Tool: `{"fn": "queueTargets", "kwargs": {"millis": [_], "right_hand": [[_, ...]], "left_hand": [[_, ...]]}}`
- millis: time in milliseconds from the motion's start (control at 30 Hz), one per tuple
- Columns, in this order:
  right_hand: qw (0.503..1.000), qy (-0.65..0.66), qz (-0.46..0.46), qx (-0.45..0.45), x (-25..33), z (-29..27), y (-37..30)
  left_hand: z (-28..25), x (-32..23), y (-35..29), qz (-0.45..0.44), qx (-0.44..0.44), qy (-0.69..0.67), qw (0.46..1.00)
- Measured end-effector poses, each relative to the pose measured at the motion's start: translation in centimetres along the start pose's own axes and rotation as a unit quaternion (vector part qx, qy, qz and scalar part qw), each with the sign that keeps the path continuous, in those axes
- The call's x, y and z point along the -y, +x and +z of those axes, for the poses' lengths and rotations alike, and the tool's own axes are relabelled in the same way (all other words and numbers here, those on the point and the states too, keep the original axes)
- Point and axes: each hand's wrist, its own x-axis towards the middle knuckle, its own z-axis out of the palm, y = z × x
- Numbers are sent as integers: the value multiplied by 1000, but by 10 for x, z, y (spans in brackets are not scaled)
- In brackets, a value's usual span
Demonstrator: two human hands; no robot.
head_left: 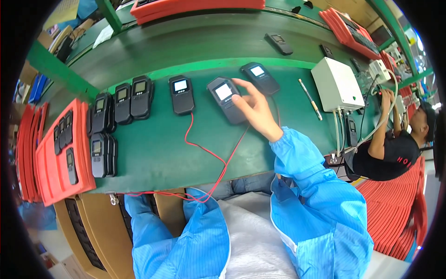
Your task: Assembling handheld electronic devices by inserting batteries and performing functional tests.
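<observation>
My right hand [256, 108], in a blue sleeve, grips a black handheld meter [226, 99] by its right side, with the thumb on its front. That meter's screen glows white, and a red wire runs from its lower end. To its left, a second meter [182, 95] with a lit screen lies on the green mat, also joined to a red wire. A third lit meter [260, 78] rests just beyond my right hand, with a dark cable beside it. My left hand is out of sight; only its blue sleeve [148, 228] shows below the table edge.
Several dark meters [123, 103] are grouped at the left, beside stacked red foam trays [65, 158]. A white box with cables [338, 84] and a pen [310, 99] are at the right. Beyond the mat runs a conveyor belt [209, 42]. Another person [390, 144] sits at the right.
</observation>
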Motion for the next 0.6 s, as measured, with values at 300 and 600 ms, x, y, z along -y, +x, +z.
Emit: {"fn": "queueTargets", "kwargs": {"millis": [300,600], "right_hand": [[999,32,2,22,-2,-2,6],[1000,-1,17,18,1,1,4]], "left_hand": [[-12,-10,-10,-50,-47,22,997],[-56,23,-37,-123,-128,16,984]]}}
